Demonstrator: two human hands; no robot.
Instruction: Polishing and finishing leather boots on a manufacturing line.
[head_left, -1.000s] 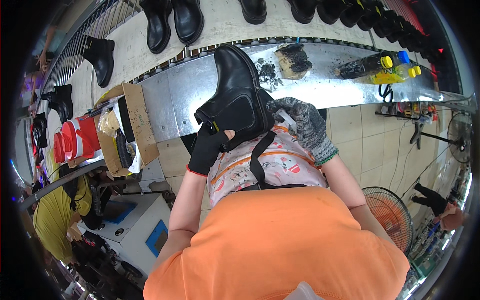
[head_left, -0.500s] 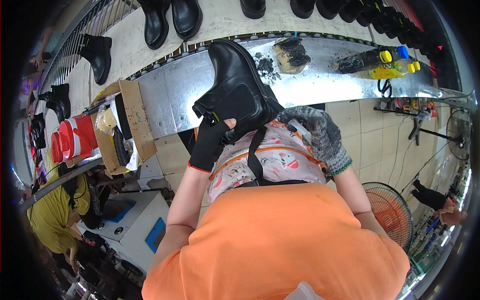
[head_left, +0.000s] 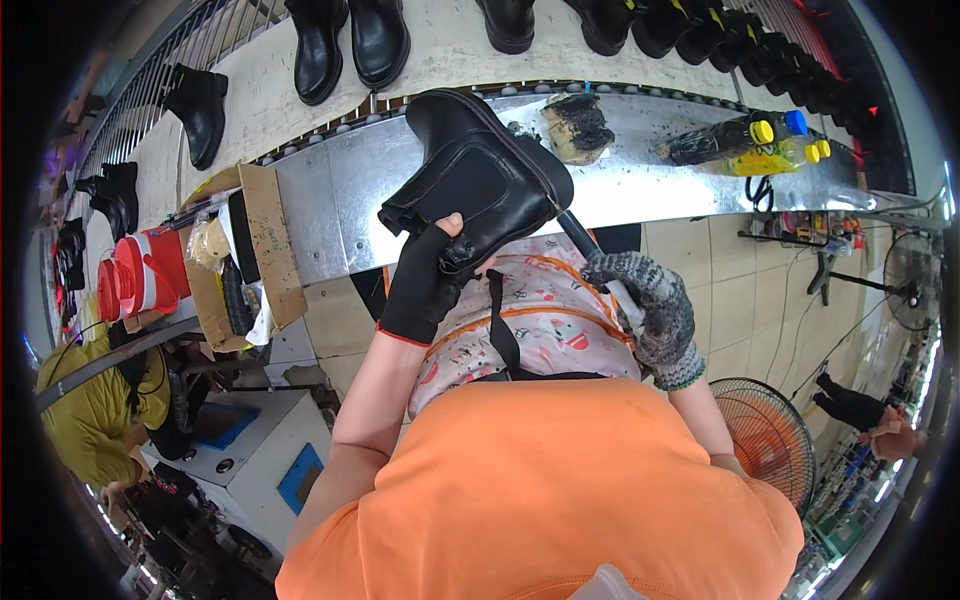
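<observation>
Now the black ankle boot (head_left: 480, 185) sits lower and further over toward the person's left than it did a second ago, its sole swung up toward the steel counter (head_left: 640, 170) and its open top turned down to the left hand (head_left: 425, 285). That hand, in a black fingerless glove, pinches the boot's back edge, thumb on the outside and the other fingers hidden behind the leather. The right hand (head_left: 650, 305), in a grey knit glove, has dropped from beside the boot to below and right of it; its fingers are closed round a dark-handled tool (head_left: 590, 250) whose tip meets the boot near the heel. Judging by this, the boot has been turned to bring a fresh part under the tool. Beyond the fingers on the counter lie a blackened sponge block (head_left: 578, 125) and capped bottles (head_left: 760, 145); more boots (head_left: 350, 40) stand on the belt behind.
</observation>
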